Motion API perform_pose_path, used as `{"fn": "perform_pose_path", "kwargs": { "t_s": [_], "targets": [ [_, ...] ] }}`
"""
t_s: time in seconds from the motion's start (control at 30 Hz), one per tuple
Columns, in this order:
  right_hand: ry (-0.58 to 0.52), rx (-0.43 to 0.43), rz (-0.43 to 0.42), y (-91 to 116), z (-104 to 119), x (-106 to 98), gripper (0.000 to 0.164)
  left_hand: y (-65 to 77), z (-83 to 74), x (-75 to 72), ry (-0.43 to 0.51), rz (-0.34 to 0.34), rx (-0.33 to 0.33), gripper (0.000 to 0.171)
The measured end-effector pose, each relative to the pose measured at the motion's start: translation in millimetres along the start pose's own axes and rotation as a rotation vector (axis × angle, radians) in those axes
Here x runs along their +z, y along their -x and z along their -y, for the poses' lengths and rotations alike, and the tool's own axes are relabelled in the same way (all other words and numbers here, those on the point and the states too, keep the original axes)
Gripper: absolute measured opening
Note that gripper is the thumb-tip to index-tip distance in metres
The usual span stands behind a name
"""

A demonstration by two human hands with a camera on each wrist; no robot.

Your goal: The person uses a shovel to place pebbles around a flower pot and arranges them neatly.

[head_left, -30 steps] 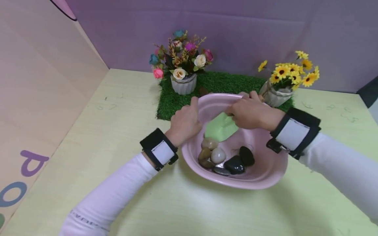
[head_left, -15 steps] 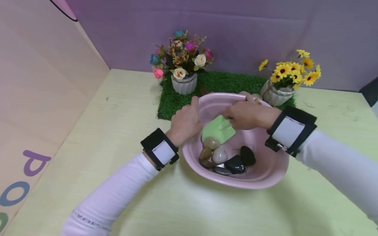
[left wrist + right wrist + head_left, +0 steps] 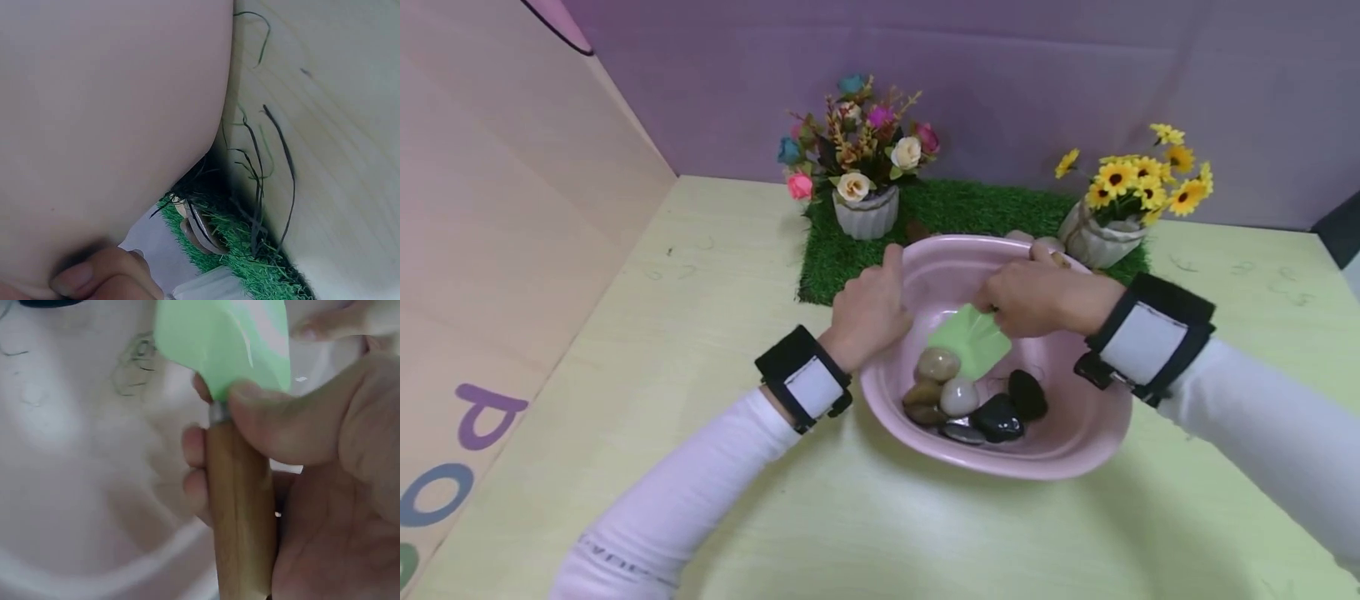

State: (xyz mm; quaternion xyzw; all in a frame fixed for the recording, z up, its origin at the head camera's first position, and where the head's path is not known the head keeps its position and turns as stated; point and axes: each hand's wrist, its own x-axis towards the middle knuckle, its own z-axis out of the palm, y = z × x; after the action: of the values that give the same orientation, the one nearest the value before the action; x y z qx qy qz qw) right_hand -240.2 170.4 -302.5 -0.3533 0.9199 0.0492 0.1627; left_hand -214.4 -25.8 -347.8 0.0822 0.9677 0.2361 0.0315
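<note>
A pink basin (image 3: 1075, 417) stands on the table, with several smooth stones lying in its lower left part. Among them are a beige stone (image 3: 938, 364), a white stone (image 3: 958, 397) and a glossy black stone (image 3: 997, 418). My left hand (image 3: 868, 312) grips the basin's left rim; in the left wrist view its fingers (image 3: 115, 275) curl against the outer wall. Inside the basin, my right hand (image 3: 1030, 296) holds a small shovel by its wooden handle (image 3: 240, 506), thumb near the metal collar. The shovel's light green blade (image 3: 973, 340) points at the stones, its edge right beside the beige one.
Behind the basin lies a green artificial grass mat (image 3: 970, 208). On it stand a white pot of mixed flowers (image 3: 867, 212) and a pot of yellow flowers (image 3: 1101, 237). Loose grass strands (image 3: 256, 169) lie on the table beside the basin.
The shovel blade has swung lower in the basin, first slightly left, then right, toward the front. The beige stone has shifted slightly. My left hand has stayed on the rim.
</note>
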Motion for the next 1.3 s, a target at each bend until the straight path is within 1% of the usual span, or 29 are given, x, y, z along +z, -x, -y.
{"fn": "perform_pose_path", "kwargs": {
  "t_s": [0.07, 0.17, 0.27, 0.4, 0.43, 0.5, 0.57, 0.7, 0.77, 0.9, 0.97, 1.13, 1.3],
  "targets": [
    [0.028, -0.033, 0.006, 2, 2, -3, 0.023, 0.2, 0.5, 0.1, 0.009, 0.006, 0.006, 0.052],
    [0.100, -0.084, -0.027, 8, 7, -7, 0.017, 0.2, 1.0, 0.4, 0.024, 0.005, 0.015, 0.055],
    [0.256, -0.146, -0.124, 19, 13, -7, 0.018, 0.2, 0.7, 1.2, 0.040, 0.006, 0.020, 0.058],
    [0.458, -0.197, -0.325, 39, 19, 2, 0.019, 1.0, -0.7, 2.5, 0.038, 0.009, 0.019, 0.060],
    [0.488, -0.197, -0.369, 44, 20, 5, 0.018, 1.1, -1.1, 2.7, 0.037, 0.010, 0.019, 0.061],
    [0.501, -0.166, -0.391, 53, 21, 7, 0.020, 1.1, -1.8, 2.8, 0.034, 0.006, 0.024, 0.060],
    [0.487, -0.129, -0.362, 58, 21, 6, 0.022, 0.7, -2.2, 2.5, 0.031, 0.003, 0.019, 0.059],
    [0.391, -0.053, -0.219, 62, 12, -3, 0.028, -0.2, -2.1, 2.0, 0.029, 0.013, 0.001, 0.059],
    [0.329, -0.021, -0.167, 62, 6, -8, 0.030, -0.4, -1.8, 2.1, 0.033, 0.021, -0.008, 0.059],
    [0.253, 0.027, -0.120, 61, -4, -17, 0.032, -0.7, -0.8, 2.9, 0.044, 0.024, -0.011, 0.061],
    [0.237, 0.049, -0.115, 58, -8, -19, 0.032, -0.7, -0.3, 3.2, 0.048, 0.018, -0.004, 0.061],
    [0.198, 0.102, -0.079, 47, -18, -19, 0.024, -0.7, 0.6, 3.5, 0.058, 0.005, 0.013, 0.060],
    [0.143, 0.131, 0.027, 28, -18, -17, 0.027, -0.7, 0.7, 2.9, 0.049, 0.009, 0.010, 0.059]
  ]
}}
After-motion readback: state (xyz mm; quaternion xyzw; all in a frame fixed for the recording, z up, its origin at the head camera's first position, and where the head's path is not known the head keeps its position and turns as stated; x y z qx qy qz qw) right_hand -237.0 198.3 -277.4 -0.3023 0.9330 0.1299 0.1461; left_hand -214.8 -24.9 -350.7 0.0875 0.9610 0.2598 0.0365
